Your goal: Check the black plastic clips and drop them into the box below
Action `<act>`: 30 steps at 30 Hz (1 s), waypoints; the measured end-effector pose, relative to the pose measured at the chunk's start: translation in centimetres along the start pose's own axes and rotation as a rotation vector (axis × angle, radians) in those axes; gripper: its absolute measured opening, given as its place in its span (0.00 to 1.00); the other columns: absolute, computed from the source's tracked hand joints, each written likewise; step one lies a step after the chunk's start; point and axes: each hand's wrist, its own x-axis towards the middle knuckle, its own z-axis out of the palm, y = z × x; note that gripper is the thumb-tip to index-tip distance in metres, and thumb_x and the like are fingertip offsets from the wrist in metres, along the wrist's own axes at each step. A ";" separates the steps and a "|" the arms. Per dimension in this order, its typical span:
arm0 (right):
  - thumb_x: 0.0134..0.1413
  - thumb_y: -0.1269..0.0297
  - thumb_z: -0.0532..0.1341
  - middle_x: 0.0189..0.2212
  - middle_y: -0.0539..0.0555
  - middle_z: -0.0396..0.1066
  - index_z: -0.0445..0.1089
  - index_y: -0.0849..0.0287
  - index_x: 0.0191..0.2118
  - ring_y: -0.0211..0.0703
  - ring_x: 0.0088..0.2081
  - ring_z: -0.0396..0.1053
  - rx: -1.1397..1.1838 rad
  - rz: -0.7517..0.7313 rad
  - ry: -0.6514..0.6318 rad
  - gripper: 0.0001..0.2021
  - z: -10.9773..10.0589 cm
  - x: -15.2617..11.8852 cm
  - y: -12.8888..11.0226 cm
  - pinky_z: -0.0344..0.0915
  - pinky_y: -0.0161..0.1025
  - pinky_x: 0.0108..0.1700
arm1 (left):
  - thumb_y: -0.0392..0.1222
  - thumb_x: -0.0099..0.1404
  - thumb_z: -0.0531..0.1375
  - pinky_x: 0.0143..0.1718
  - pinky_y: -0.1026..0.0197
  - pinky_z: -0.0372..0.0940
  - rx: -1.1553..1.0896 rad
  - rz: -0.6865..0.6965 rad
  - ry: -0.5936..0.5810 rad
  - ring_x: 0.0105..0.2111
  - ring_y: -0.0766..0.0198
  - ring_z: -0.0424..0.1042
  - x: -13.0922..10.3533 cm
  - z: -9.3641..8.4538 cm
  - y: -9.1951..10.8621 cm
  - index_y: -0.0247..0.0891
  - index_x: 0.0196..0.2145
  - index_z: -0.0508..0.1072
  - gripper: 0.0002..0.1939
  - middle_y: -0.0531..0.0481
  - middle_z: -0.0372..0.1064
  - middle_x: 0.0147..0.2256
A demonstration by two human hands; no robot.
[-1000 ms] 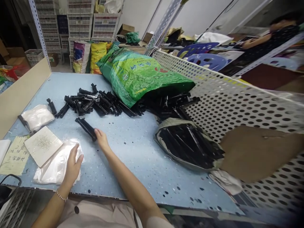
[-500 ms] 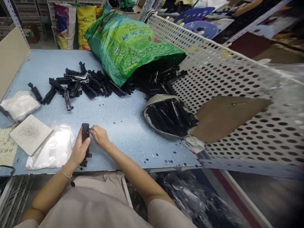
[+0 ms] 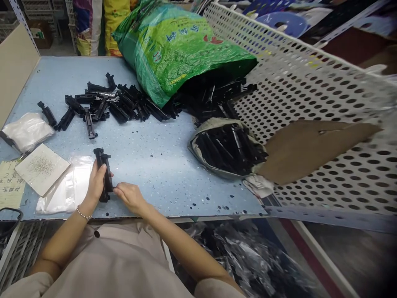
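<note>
Fingers (image 3: 101,170) curled: left hand (image 3: 95,184) gripping, right hand (image 3: 132,197) pinching black part (image 3: 107,176)

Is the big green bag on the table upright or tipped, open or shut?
Tipped and open: the green bag lies on its side on the blue table, its mouth gaping, with black parts showing at the opening.

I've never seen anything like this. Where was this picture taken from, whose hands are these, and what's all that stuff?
There's no machine: these are a person's own bare hands, seen by a camera worn on the head, looking forward and down. The left hand holds a black part; the right hand is at its near end. On the blue table lie a pile of similar parts, a green sack, a cloth bag of black pieces, clear plastic and a white tile with tiny bits.
</note>
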 end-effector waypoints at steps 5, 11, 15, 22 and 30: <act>0.72 0.48 0.43 0.32 0.57 0.69 0.68 0.58 0.39 0.45 0.36 0.64 -0.153 -0.033 0.161 0.24 -3.5 5.1 1.3 0.59 0.40 0.38 | 0.59 0.67 0.59 0.32 0.63 0.70 0.078 0.038 -0.070 0.33 0.63 0.74 -0.8 -1.0 0.5 0.43 0.61 0.63 0.30 0.49 0.71 0.39; 0.71 0.52 0.47 0.31 0.58 0.69 0.69 0.59 0.35 0.45 0.34 0.62 -0.148 -0.219 -0.058 0.20 -5.5 8.2 1.3 0.60 0.39 0.35 | 0.59 0.68 0.57 0.37 0.56 0.71 0.157 0.023 -0.164 0.35 0.58 0.74 -2.1 -1.5 0.9 0.43 0.67 0.57 0.35 0.44 0.72 0.45; 0.69 0.45 0.46 0.22 0.48 0.62 0.68 0.59 0.28 0.37 0.25 0.57 0.348 0.010 -0.099 0.27 -5.1 7.5 -0.1 0.60 0.33 0.25 | 0.57 0.69 0.56 0.53 0.48 0.67 0.369 0.219 -0.128 0.50 0.50 0.72 -2.6 -1.3 0.4 0.42 0.70 0.51 0.37 0.38 0.65 0.57; 0.70 0.46 0.46 0.28 0.52 0.66 0.67 0.58 0.41 0.41 0.29 0.62 0.229 0.033 -0.165 0.22 -6.3 6.9 0.0 0.61 0.37 0.30 | 0.56 0.70 0.56 0.46 0.51 0.71 0.299 0.150 -0.202 0.43 0.54 0.75 -2.2 -2.0 1.5 0.43 0.68 0.55 0.34 0.41 0.69 0.53; 0.69 0.43 0.47 0.27 0.54 0.64 0.67 0.57 0.34 0.43 0.31 0.60 0.076 -0.099 -0.178 0.24 -6.9 7.2 0.6 0.58 0.40 0.34 | 0.57 0.69 0.57 0.36 0.56 0.72 0.215 0.027 -0.222 0.36 0.56 0.75 -2.7 -1.0 1.6 0.42 0.65 0.60 0.32 0.43 0.72 0.45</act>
